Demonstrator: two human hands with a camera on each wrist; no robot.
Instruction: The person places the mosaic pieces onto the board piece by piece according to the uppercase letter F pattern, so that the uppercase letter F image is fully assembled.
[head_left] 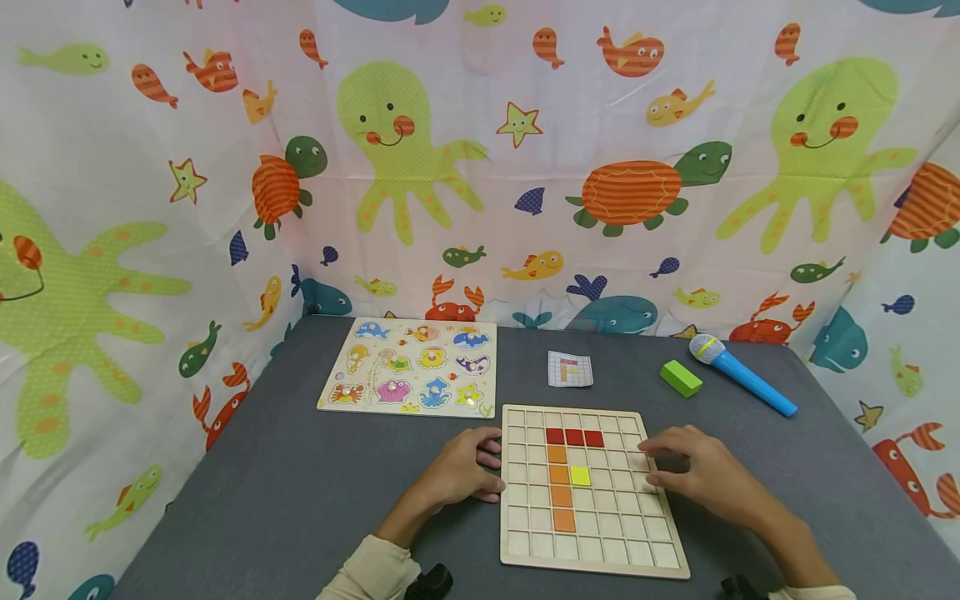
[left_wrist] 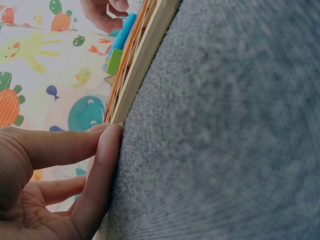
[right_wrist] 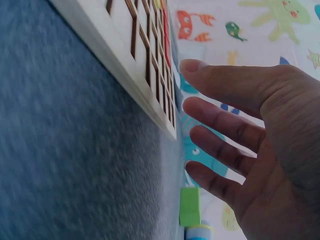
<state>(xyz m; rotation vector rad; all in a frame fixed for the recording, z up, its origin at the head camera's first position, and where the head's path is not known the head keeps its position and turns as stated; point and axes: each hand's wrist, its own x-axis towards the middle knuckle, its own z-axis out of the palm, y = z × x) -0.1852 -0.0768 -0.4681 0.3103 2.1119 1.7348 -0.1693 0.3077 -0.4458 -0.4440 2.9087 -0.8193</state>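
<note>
A wooden grid board (head_left: 592, 569) lies flat on the grey table, with 3 red tiles (head_left: 573, 437) in a row, several orange tiles (head_left: 561, 496) in a column and one yellow tile (head_left: 580, 476). My left hand (head_left: 457, 471) rests at the board's left edge; its fingertips touch the side, fingers loosely bent. In the left wrist view the thumb and a finger (left_wrist: 102, 165) meet by the board's rim. At the right edge is my right hand (head_left: 701, 471), fingers spread and relaxed, with nothing between them in the right wrist view. Whether its fingertips touch the rim, I cannot tell.
Behind the board lies a small paper card (head_left: 570, 369) with a coloured grid pattern. A sea-animal peg puzzle (head_left: 480, 329) is at back left. To the back right are a green block (head_left: 681, 378) and a blue toy microphone (head_left: 742, 373). A printed curtain (head_left: 465, 167) encloses the table.
</note>
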